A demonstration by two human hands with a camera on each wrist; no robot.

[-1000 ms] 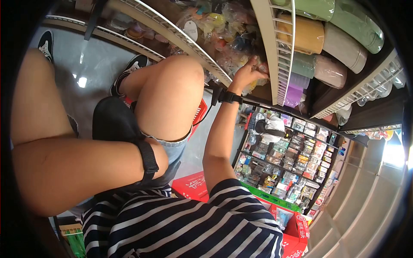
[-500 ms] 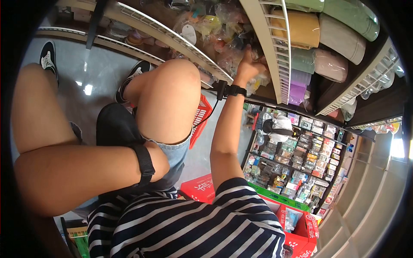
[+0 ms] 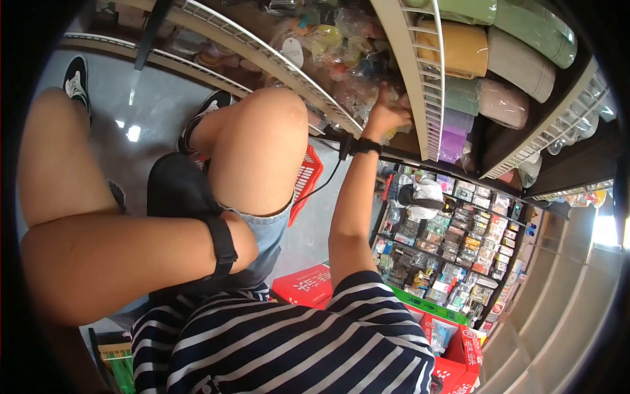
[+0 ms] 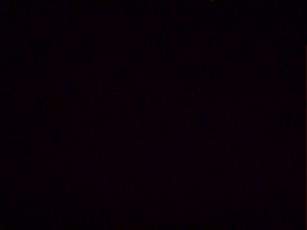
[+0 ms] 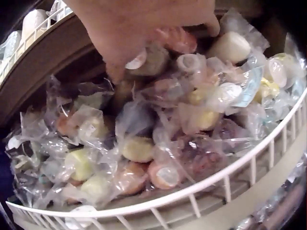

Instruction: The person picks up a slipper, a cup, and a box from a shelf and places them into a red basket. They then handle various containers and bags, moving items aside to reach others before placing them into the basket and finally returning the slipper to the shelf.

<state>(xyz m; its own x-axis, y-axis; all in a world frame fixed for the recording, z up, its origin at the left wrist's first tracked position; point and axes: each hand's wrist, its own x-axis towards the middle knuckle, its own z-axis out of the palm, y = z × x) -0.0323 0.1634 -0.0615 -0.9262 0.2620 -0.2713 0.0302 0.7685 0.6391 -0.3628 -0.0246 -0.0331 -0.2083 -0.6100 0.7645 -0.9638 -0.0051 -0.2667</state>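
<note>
Choosing, it seems, among clear plastic packets beneath the right hand, fingers wide! Next move likely needs a pinch; left hand, can't tell.

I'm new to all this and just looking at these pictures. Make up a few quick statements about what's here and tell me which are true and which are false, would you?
1. The right grip is over a heap of wrapped items. True.
2. The shirt is plain white. False: it has dark and white stripes.
3. A white rail runs along the edge of the shelf that holds the wrapped items. True.
4. The left wrist view shows the wrapped items clearly. False: that view is almost entirely black.
5. A black band is on the right arm. True.
</note>
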